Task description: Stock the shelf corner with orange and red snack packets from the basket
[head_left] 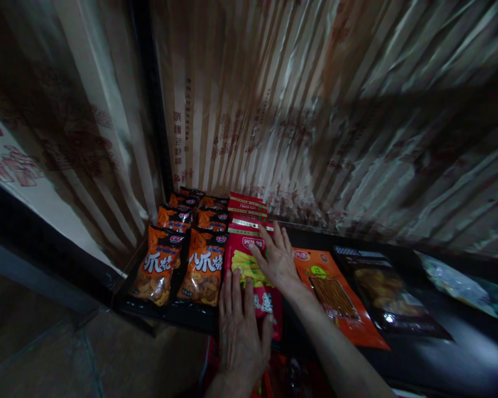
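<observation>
On a dark shelf, a red snack bag [249, 251] with a picture of yellow pieces lies face up at the front of a row of red bags. My left hand [244, 326] rests on its lower left part, fingers stretched out. Across its upper right edge lies my right hand [277, 257], fingers spread and pointing away from me. Neither hand is wrapped round anything. Left of the hands stand two rows of black and orange snack bags [203, 265]. An orange packet [330, 293] with a window showing brown sticks lies right of my right hand.
A dark packet [384, 287] and a pale packet [456, 279] lie farther right on the black shelf [423, 354]. Striped printed sheeting [315, 110] hangs behind. A dark upright post [151, 99] stands at the left corner, with tiled floor [37, 354] below. More red packages sit below the shelf's front edge.
</observation>
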`<state>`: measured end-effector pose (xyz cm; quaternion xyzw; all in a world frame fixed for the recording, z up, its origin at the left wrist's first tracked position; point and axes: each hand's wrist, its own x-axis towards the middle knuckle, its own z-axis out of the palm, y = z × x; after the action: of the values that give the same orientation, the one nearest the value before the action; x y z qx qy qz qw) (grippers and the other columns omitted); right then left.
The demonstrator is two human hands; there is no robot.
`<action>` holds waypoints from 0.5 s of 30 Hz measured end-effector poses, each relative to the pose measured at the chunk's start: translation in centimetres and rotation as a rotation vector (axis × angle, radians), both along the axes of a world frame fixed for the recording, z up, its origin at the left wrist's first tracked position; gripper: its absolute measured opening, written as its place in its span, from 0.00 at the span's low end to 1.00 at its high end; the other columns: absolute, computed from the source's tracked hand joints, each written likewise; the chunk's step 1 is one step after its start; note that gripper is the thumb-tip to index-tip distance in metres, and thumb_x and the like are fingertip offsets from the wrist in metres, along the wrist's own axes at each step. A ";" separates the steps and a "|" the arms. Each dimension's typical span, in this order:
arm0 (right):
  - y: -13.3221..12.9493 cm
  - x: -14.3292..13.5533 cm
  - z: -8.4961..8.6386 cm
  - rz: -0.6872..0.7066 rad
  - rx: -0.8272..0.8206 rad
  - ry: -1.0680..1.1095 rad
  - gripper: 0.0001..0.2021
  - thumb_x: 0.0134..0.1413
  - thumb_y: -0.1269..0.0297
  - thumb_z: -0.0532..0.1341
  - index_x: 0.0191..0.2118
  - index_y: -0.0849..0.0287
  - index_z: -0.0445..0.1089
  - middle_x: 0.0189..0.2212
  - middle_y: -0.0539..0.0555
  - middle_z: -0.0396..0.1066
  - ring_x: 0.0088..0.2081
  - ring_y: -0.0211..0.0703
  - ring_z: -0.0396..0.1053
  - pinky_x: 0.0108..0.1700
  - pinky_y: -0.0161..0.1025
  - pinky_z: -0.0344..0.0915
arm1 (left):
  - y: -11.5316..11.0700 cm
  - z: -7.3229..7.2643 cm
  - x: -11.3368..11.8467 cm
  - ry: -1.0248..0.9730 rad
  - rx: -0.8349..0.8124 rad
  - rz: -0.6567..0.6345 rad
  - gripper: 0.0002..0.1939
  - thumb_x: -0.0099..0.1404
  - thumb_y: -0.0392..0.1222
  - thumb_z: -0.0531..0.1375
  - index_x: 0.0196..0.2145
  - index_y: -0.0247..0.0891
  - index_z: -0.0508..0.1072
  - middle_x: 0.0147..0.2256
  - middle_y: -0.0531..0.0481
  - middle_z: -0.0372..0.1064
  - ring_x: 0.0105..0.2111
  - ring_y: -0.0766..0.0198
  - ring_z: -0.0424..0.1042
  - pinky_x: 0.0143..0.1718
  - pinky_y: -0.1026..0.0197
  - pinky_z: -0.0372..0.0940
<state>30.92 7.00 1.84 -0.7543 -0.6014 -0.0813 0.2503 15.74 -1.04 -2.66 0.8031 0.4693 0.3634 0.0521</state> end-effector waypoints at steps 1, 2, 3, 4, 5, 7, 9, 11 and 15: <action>-0.1 -0.3 -0.1 -0.001 -0.048 0.015 0.30 0.57 0.48 0.53 0.63 0.54 0.57 0.67 0.62 0.42 0.67 0.66 0.39 0.58 0.62 0.54 | 0.0 -0.1 0.0 0.009 -0.001 0.001 0.33 0.62 0.40 0.56 0.63 0.33 0.53 0.66 0.35 0.43 0.65 0.44 0.43 0.57 0.40 0.58; -0.1 -0.5 -0.1 -0.003 -0.096 0.026 0.30 0.57 0.47 0.53 0.63 0.53 0.56 0.67 0.61 0.42 0.66 0.67 0.40 0.57 0.62 0.55 | 0.0 -0.1 0.0 0.018 -0.001 -0.004 0.33 0.62 0.41 0.56 0.64 0.33 0.53 0.66 0.35 0.43 0.65 0.43 0.43 0.57 0.40 0.58; 0.0 -0.7 0.0 -0.007 -0.143 0.032 0.31 0.57 0.46 0.53 0.63 0.52 0.56 0.67 0.61 0.43 0.66 0.67 0.41 0.57 0.62 0.55 | 0.0 -0.3 0.0 0.025 -0.005 -0.005 0.33 0.63 0.41 0.56 0.64 0.33 0.53 0.66 0.35 0.43 0.65 0.43 0.43 0.57 0.40 0.58; 0.0 -0.9 0.1 -0.008 -0.185 0.029 0.30 0.57 0.45 0.53 0.63 0.51 0.57 0.67 0.61 0.44 0.66 0.67 0.42 0.57 0.61 0.55 | 0.0 -0.4 0.1 0.027 -0.012 -0.004 0.33 0.63 0.42 0.56 0.64 0.34 0.53 0.66 0.36 0.44 0.65 0.43 0.44 0.57 0.40 0.58; 0.0 -1.0 0.3 -0.010 -0.220 0.017 0.30 0.58 0.45 0.52 0.62 0.51 0.58 0.67 0.61 0.45 0.66 0.67 0.42 0.57 0.61 0.54 | 0.1 -0.6 0.1 0.025 -0.020 0.000 0.33 0.63 0.43 0.56 0.64 0.35 0.53 0.66 0.37 0.44 0.65 0.43 0.44 0.58 0.40 0.58; -0.1 -1.1 0.7 -0.024 -0.249 -0.033 0.28 0.59 0.45 0.51 0.61 0.51 0.60 0.66 0.61 0.48 0.66 0.67 0.43 0.59 0.61 0.51 | 0.1 -0.8 0.2 0.022 -0.038 0.004 0.34 0.63 0.44 0.56 0.64 0.36 0.52 0.66 0.39 0.43 0.65 0.44 0.43 0.59 0.41 0.57; -0.2 -1.3 1.2 -0.034 -0.221 -0.110 0.27 0.59 0.47 0.52 0.61 0.53 0.61 0.66 0.62 0.48 0.66 0.66 0.41 0.61 0.62 0.45 | 0.1 -0.9 0.2 0.027 -0.049 -0.003 0.34 0.63 0.45 0.55 0.64 0.37 0.52 0.67 0.40 0.42 0.65 0.45 0.43 0.59 0.42 0.57; 0.0 -1.7 1.8 -0.014 -0.162 -0.192 0.27 0.59 0.49 0.53 0.60 0.55 0.63 0.66 0.63 0.49 0.67 0.66 0.39 0.62 0.63 0.39 | 0.0 -0.9 0.2 0.025 -0.056 -0.003 0.33 0.63 0.45 0.55 0.64 0.37 0.53 0.67 0.40 0.42 0.65 0.45 0.43 0.59 0.41 0.57; 1.4 -3.4 2.9 0.156 -0.108 -0.267 0.24 0.60 0.53 0.53 0.59 0.58 0.64 0.64 0.61 0.54 0.67 0.59 0.41 0.63 0.57 0.40 | 0.0 -0.8 0.2 0.014 -0.067 -0.005 0.32 0.62 0.45 0.56 0.63 0.36 0.56 0.66 0.40 0.43 0.65 0.44 0.44 0.59 0.41 0.57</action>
<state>27.56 8.37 4.78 -0.7002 -0.6895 -0.1289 0.1330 15.96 -1.04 -3.49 0.8045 0.4796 0.3418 0.0764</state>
